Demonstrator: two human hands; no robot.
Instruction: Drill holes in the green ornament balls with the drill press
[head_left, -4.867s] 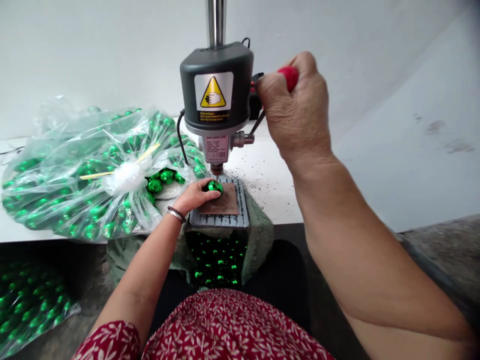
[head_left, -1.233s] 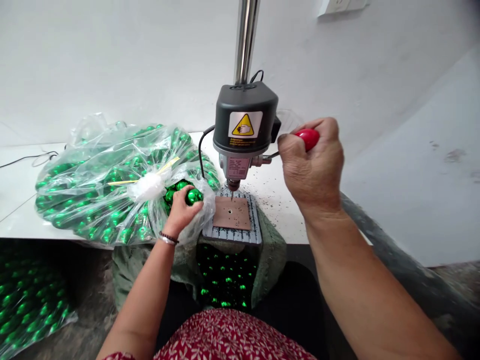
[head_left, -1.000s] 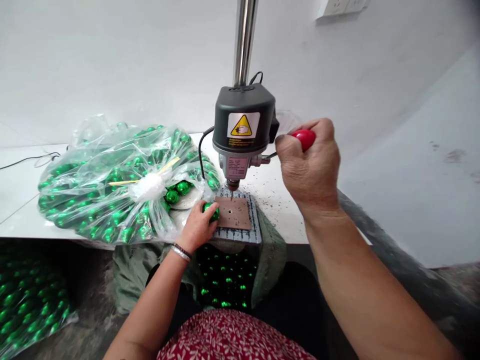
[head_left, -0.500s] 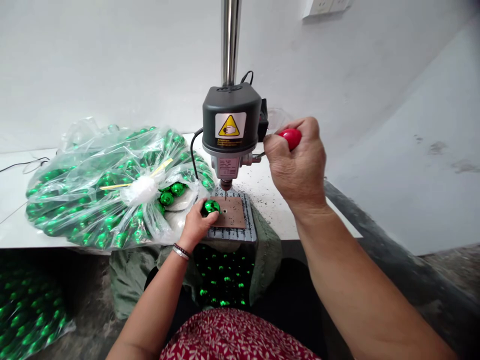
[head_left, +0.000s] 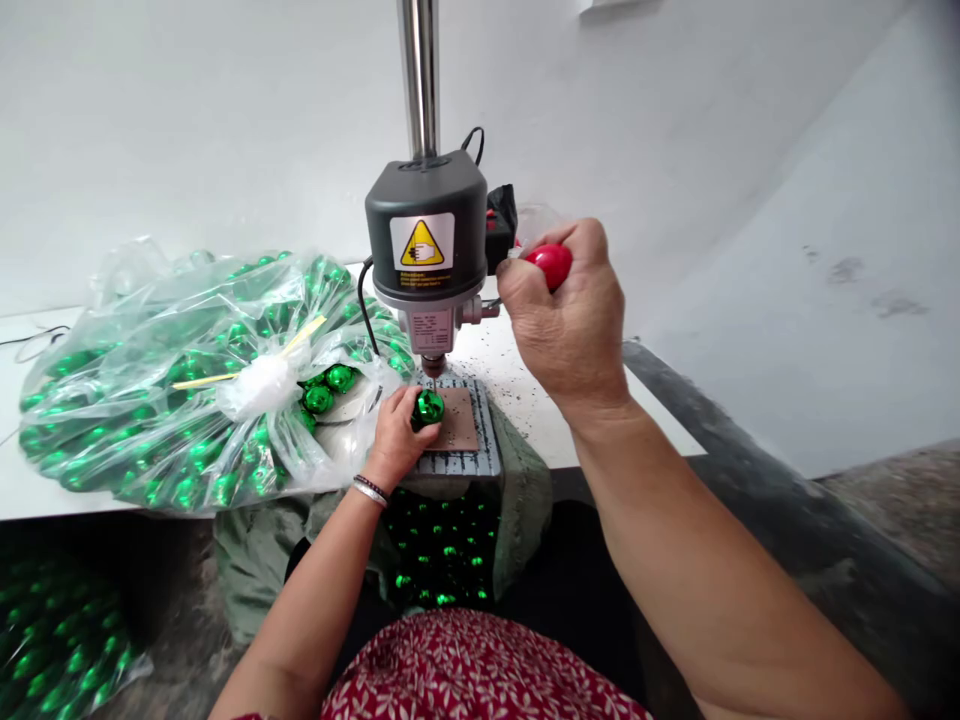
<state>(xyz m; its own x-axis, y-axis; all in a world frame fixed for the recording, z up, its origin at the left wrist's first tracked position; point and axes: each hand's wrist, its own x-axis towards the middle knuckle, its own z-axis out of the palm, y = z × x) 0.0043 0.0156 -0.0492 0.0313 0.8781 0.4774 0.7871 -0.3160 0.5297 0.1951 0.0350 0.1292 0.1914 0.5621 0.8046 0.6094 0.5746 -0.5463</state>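
Observation:
A shiny green ball [head_left: 430,407] is pinched between the thumb and fingers of my left hand [head_left: 400,432]. It sits under the bit and chuck [head_left: 433,366] of a small drill press [head_left: 426,225], over a brown board [head_left: 461,425] on the grey base plate [head_left: 486,462]. Whether the bit touches the ball I cannot tell. My right hand [head_left: 574,310] is wrapped round the red knob [head_left: 551,266] of the press lever, at the right of the machine head.
Left of the press lies a clear plastic bag [head_left: 270,385] full of green balls, on a white table [head_left: 667,415] strewn with dark shavings. More green balls [head_left: 448,550] fill a container below the base. Another bag [head_left: 67,630] is at lower left.
My left hand has brought the green ball to the right, over the hole in the board and under the bit. My right hand stays on the knob. The view has shifted slightly.

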